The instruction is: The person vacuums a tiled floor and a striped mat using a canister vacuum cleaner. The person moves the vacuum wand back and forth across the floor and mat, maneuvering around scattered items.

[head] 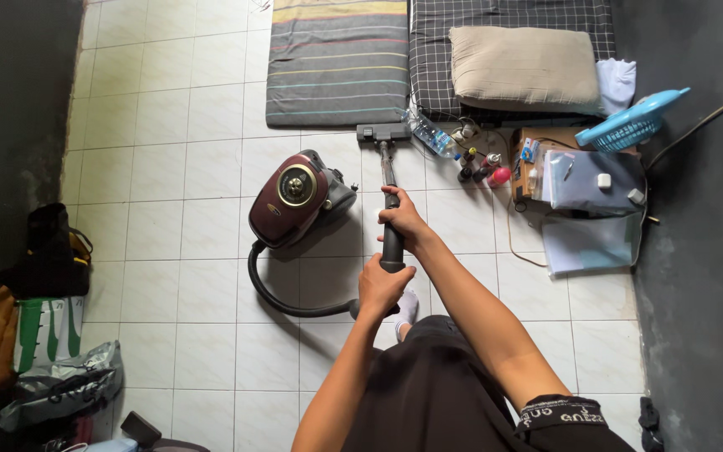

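The person is standing on the white tile floor (pixel 202 251) and vacuuming. Both hands are wrapped tight round the black vac pipe (pixel 389 180): the right hand (pixel 403 222) is gripping higher up, the left hand (pixel 382 285) is holding lower, near where the black hose (pixel 282 297) is joining on. The dark red vac body (pixel 293 198) is sitting on the floor just left of the pipe. The brush head (pixel 383 131) is touching the floor right at the front edge of the striped mat (pixel 336 59) & the checked mattress (pixel 512 33).

How far along, I think: the head is only at the far end of the floor now. The tiles look about the same all over, so I can't tell which bits are done. The spot by the right wall is looking hardest, w/ lots of stuff lying there.

Packs & labels: a clear water bottle (pixel 433 134) w/ a blue band is lying by the mattress edge. Small dark bottles (pixel 479 166), one w/ a pink cap, are standing next to it. A green-and-white printed bag (pixel 48 331) is leaning at the left wall. A blue fan (pixel 629 124) is tilting over a grey box (pixel 592 180) at the right wall.
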